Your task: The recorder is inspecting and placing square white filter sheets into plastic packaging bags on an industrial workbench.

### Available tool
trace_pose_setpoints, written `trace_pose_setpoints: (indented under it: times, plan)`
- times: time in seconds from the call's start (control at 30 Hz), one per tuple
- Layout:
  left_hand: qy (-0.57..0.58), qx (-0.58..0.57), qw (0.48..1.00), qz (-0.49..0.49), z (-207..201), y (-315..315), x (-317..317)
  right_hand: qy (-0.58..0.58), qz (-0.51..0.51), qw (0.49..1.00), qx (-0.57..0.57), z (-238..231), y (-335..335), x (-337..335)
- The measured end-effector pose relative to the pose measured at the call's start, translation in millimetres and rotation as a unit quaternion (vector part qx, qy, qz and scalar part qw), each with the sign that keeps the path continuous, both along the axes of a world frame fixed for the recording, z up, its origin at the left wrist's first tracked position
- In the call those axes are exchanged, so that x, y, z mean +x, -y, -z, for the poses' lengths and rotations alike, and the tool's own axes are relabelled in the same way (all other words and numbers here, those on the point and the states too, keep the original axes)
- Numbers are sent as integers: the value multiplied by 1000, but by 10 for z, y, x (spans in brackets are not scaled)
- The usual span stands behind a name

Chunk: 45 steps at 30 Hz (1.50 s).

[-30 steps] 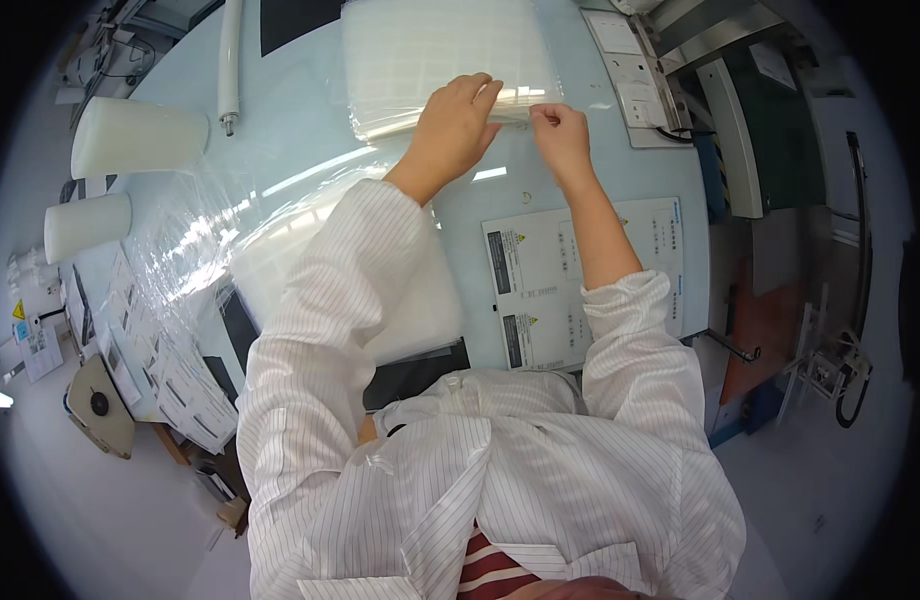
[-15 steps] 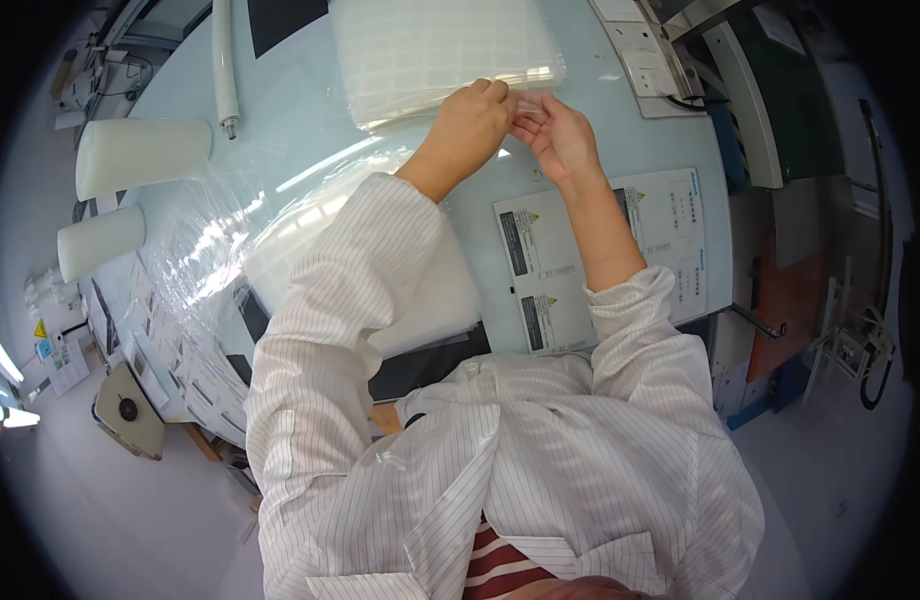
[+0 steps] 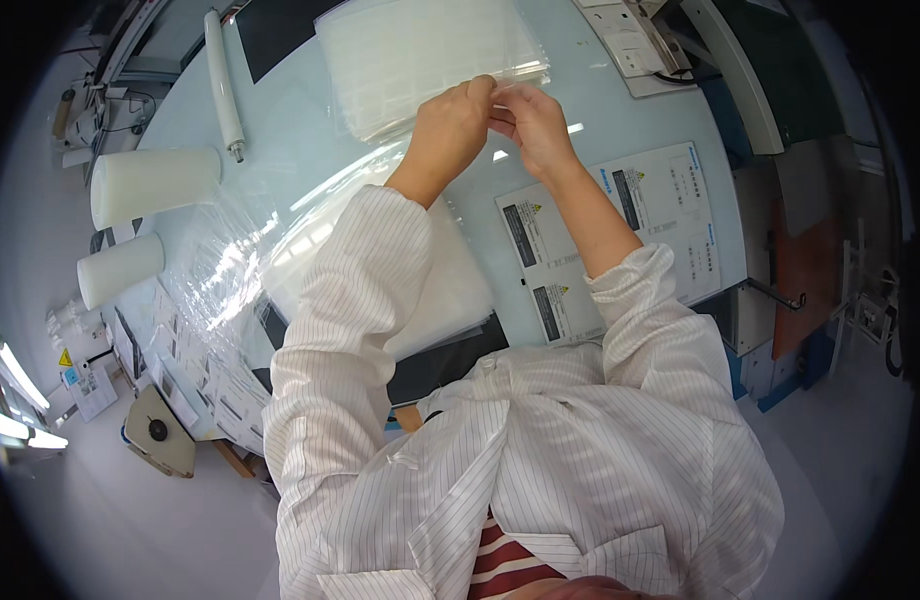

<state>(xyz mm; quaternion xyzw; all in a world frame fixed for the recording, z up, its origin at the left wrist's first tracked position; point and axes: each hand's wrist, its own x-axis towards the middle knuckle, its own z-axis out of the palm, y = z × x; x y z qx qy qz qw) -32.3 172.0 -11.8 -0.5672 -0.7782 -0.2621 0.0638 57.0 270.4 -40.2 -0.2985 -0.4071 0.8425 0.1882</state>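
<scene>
My left hand point(image 3: 452, 128) is closed, its fingertips pinched together near the close right corner of a stack of clear plastic sheets point(image 3: 420, 55). My right hand point(image 3: 536, 128) meets it there with bent fingers and thumb. Between the two sets of fingertips a thin clear plastic film shows faintly; its outline is hard to make out. Under my left forearm lies another pile of milky clear sheets point(image 3: 445, 275), partly hidden by the sleeve. Crumpled, shiny clear film point(image 3: 225, 265) spreads to the left of that pile.
Two white rolls, a larger one point(image 3: 155, 187) and a smaller one point(image 3: 122, 270), lie on the left of the pale table. Beyond them is a long white roller point(image 3: 223, 90). Printed label sheets point(image 3: 670, 215) lie at right, near a metal-framed machine point(image 3: 635, 45).
My right hand has turned and its fingers have curled inward, meeting the left fingertips. The whole view has shifted and tilted slightly; the stacks appear to stay put.
</scene>
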Motion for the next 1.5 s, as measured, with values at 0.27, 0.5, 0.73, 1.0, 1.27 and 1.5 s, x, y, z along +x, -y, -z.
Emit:
trace_pose_setpoints:
  times: [0.27,0.5,0.73,1.0,1.27,1.5]
  plan:
    - [144,462,849,-214,-1212,931,-880,66,40,997,-17,24,-162,76]
    - [88,530,747,-392,-1594,2816,-1167,97,-16,995,-16,57,-521,356]
    - [-231,61,904,-354,-996,3814,-886,91,-50,995,-5,-65,-635,446]
    - [44,-44,927,-369,-429,3070,-877,77,-63,995,-4,-317,-452,432]
    - [372,-58,864,-333,153,1010,-761,71,-78,994,4,-324,-394,617]
    - [306,170,875,-335,-443,1626,-90,44,-156,976,143,-744,129,848]
